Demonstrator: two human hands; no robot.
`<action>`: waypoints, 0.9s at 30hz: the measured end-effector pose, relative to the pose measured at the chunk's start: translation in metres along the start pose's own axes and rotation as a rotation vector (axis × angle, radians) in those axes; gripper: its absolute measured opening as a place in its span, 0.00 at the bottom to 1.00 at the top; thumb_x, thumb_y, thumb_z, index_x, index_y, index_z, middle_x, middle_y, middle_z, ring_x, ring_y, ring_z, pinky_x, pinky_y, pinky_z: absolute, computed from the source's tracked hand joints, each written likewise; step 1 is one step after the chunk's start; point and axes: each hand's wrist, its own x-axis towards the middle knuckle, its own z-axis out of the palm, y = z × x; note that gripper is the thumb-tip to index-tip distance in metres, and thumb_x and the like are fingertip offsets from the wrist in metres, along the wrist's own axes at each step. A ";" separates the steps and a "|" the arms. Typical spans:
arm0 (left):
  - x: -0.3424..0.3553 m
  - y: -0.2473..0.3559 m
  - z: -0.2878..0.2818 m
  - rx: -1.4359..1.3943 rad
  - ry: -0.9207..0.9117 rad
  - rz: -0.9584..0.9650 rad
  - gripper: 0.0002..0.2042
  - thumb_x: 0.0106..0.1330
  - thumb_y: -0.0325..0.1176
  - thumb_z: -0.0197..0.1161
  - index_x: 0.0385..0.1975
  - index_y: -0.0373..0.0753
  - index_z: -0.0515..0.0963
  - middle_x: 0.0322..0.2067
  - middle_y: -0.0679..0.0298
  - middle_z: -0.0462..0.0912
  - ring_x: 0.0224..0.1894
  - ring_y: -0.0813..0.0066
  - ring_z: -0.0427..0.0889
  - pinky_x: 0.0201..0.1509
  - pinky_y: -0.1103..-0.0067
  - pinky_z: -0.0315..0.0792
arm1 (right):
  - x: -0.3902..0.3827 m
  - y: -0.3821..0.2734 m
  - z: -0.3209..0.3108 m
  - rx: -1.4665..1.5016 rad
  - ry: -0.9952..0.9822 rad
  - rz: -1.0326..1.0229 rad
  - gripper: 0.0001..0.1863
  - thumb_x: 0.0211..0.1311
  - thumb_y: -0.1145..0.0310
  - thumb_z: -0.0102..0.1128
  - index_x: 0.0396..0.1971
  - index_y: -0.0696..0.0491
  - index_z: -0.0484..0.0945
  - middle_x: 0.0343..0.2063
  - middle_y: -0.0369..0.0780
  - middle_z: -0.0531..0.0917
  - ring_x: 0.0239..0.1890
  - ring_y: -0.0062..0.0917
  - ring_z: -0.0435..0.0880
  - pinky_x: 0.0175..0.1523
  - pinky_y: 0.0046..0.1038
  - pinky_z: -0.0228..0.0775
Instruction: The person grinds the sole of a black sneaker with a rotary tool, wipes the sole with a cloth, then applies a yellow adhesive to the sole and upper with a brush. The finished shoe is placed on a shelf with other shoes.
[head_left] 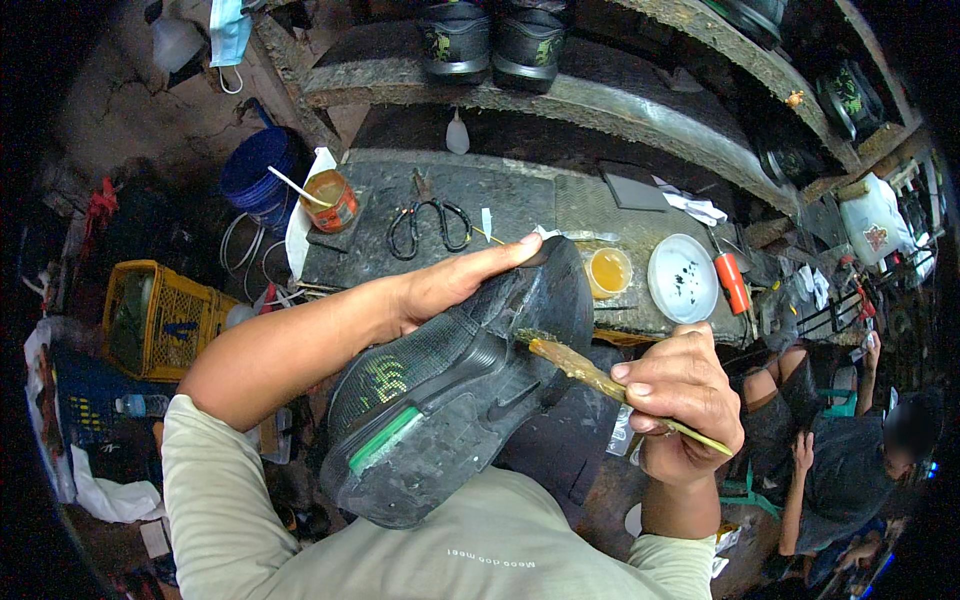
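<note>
Gripping a wooden-handled brush (585, 375) between thumb and curled fingers, the person's right hand (685, 395) sets its yellowish tip against the side of a black shoe (470, 370). The left hand (450, 285) holds that shoe near its far end, thumb stretched along it; the other fingers are hidden, so their exact hold cannot be told. The shoe is tilted across the front of the torso, this side of the bench, with mesh, green print and a green strip showing.

For this brushing, short, even strokes with a lightly loaded tip would likely serve best, keeping liquid off the mesh. The left hand should hold firm, turning the shoe so each curve faces the brush.

Beyond the shoe, the dark, stained workbench (520, 190) carries a clear cup (627, 273) of amber liquid, a white bowl (700, 297) with black specks, scissors (405, 235) and an orange can (346, 213) with a white stick in it. Shoes (457, 45) stand on a rough shelf (375, 85) above. A blue bucket (268, 208) and a yellow crate (160, 272) sit to the left; at right, another person (845, 485) in dark clothes is seated in the dim, cluttered room.
</note>
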 end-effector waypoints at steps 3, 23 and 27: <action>-0.002 0.001 0.002 0.007 0.029 0.004 0.29 0.78 0.60 0.48 0.58 0.39 0.76 0.49 0.64 0.85 0.45 0.78 0.86 0.50 0.76 0.83 | 0.000 0.001 0.001 0.011 -0.032 -0.001 0.13 0.49 0.68 0.77 0.36 0.49 0.87 0.34 0.36 0.90 0.31 0.27 0.84 0.41 0.33 0.66; -0.004 0.004 0.004 0.024 0.068 -0.043 0.30 0.76 0.62 0.48 0.54 0.38 0.79 0.46 0.62 0.87 0.42 0.76 0.87 0.49 0.75 0.83 | 0.000 -0.002 -0.003 0.004 -0.088 -0.007 0.14 0.48 0.66 0.77 0.37 0.47 0.88 0.36 0.34 0.90 0.32 0.27 0.83 0.42 0.34 0.67; -0.005 0.006 0.005 0.009 0.071 -0.015 0.30 0.77 0.61 0.48 0.54 0.37 0.79 0.46 0.62 0.87 0.42 0.76 0.87 0.49 0.75 0.83 | -0.002 -0.002 -0.003 0.040 -0.089 -0.007 0.13 0.48 0.66 0.77 0.36 0.48 0.88 0.36 0.35 0.90 0.32 0.27 0.84 0.42 0.34 0.66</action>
